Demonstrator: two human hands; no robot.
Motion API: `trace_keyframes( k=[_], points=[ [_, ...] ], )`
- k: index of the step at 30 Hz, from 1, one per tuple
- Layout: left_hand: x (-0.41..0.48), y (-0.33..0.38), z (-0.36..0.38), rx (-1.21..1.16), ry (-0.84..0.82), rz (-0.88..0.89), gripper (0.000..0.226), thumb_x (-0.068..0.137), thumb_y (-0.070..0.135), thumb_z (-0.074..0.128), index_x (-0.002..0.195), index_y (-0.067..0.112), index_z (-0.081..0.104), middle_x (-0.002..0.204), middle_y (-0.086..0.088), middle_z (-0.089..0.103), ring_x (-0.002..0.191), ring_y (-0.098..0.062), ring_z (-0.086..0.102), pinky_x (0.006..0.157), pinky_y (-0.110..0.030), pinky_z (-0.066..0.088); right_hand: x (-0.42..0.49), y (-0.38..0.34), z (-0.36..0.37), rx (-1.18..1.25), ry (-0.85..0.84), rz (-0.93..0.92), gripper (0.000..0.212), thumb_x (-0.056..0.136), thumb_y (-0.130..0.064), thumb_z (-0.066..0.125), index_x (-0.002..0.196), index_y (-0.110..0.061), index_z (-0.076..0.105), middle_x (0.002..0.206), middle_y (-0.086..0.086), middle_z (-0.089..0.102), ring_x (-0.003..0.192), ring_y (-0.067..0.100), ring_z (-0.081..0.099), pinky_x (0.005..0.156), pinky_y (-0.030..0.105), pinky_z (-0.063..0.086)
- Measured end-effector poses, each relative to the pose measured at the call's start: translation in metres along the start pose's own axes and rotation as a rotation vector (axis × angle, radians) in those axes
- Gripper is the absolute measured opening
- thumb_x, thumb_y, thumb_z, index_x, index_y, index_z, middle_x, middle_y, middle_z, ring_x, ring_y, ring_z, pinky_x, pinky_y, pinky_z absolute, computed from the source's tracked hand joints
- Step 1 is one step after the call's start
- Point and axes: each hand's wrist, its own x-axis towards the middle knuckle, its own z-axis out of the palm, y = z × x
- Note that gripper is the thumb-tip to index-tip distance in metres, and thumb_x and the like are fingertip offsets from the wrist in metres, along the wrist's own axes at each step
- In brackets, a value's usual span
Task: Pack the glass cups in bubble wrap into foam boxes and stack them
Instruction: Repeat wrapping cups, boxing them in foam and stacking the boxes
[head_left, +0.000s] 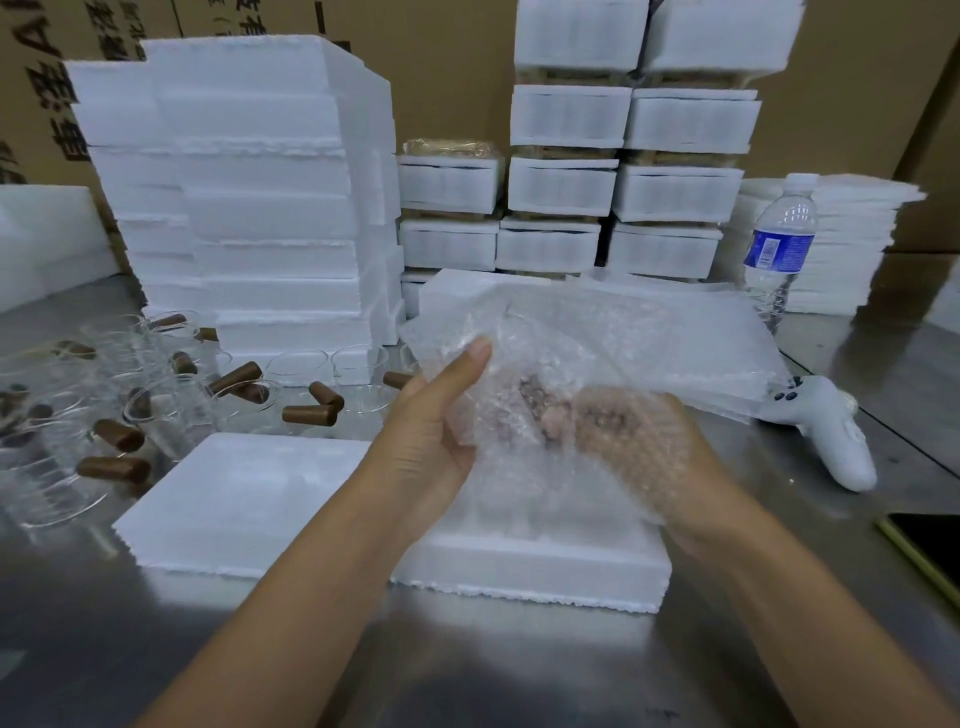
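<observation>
Both hands hold a glass cup with a brown handle wrapped in a clear bubble wrap sheet (524, 374) above the table. My left hand (441, 415) grips the bundle's left side, thumb up. My right hand (639, 452) supports it from the right, seen through the plastic. Directly below lies an open white foam box (530, 566). A flat foam lid (234, 504) rests to its left. Several unwrapped glass cups with brown handles (171, 405) crowd the left of the table. Behind the bundle lies a pile of bubble wrap sheets (675, 338).
A tall stack of empty foam boxes (249, 208) stands at the back left, packed foam boxes (566, 187) are stacked behind. A water bottle (779, 244) and foam sheets (852, 244) stand at the right, with a white controller (821, 431) and a phone (930, 540) near the edge.
</observation>
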Motion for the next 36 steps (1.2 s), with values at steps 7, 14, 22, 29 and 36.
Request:
trace_keyframes(
  k=[7, 14, 22, 29, 36],
  points=[
    [0.003, 0.006, -0.009, -0.398, 0.059, 0.032, 0.039, 0.065, 0.029, 0.073, 0.102, 0.014, 0.072, 0.101, -0.007, 0.073, 0.087, -0.023, 0.072, 0.072, -0.038, 0.059, 0.009, -0.002, -0.002, 0.107, 0.390, -0.013, 0.041, 0.062, -0.067, 0.049, 0.082, -0.040, 0.072, 0.098, -0.027, 0.067, 0.099, -0.014, 0.056, 0.087, 0.013, 0.043],
    [0.003, 0.008, -0.011, -0.498, 0.050, 0.042, 0.070, 0.067, 0.034, 0.072, 0.132, 0.014, 0.055, 0.122, -0.010, 0.065, 0.112, -0.029, 0.062, 0.093, -0.047, 0.050, 0.010, 0.000, 0.011, 0.083, 0.128, 0.049, 0.046, 0.070, -0.046, 0.064, 0.106, -0.018, 0.058, 0.089, -0.012, 0.072, 0.091, 0.004, 0.067, 0.080, 0.014, 0.045],
    [0.000, 0.002, -0.002, -0.362, -0.013, 0.009, 0.047, 0.069, 0.029, 0.069, 0.114, 0.017, 0.065, 0.113, -0.007, 0.070, 0.098, -0.024, 0.069, 0.075, -0.037, 0.058, 0.010, -0.009, 0.001, 0.156, 0.350, -0.100, 0.022, 0.065, -0.029, 0.068, 0.079, -0.012, 0.071, 0.069, -0.010, 0.071, 0.071, -0.001, 0.067, 0.064, 0.008, 0.047],
    [-0.002, -0.004, 0.001, -0.262, -0.039, -0.034, 0.031, 0.072, 0.032, 0.067, 0.098, 0.016, 0.074, 0.112, -0.011, 0.070, 0.102, -0.027, 0.068, 0.081, -0.042, 0.058, 0.009, -0.020, -0.017, 0.336, 0.442, -0.073, 0.012, 0.072, -0.032, 0.066, 0.066, -0.022, 0.067, 0.065, -0.008, 0.066, 0.068, 0.007, 0.063, 0.074, 0.027, 0.051],
    [-0.007, -0.008, 0.007, -0.040, -0.109, -0.053, 0.042, 0.064, 0.021, 0.069, 0.106, 0.016, 0.064, 0.100, -0.005, 0.071, 0.089, -0.019, 0.070, 0.076, -0.036, 0.059, 0.010, -0.026, -0.026, 0.628, 0.524, -0.015, 0.006, 0.082, -0.019, 0.060, 0.078, -0.015, 0.058, 0.064, -0.006, 0.067, 0.062, 0.005, 0.064, 0.066, 0.023, 0.052]
  ],
)
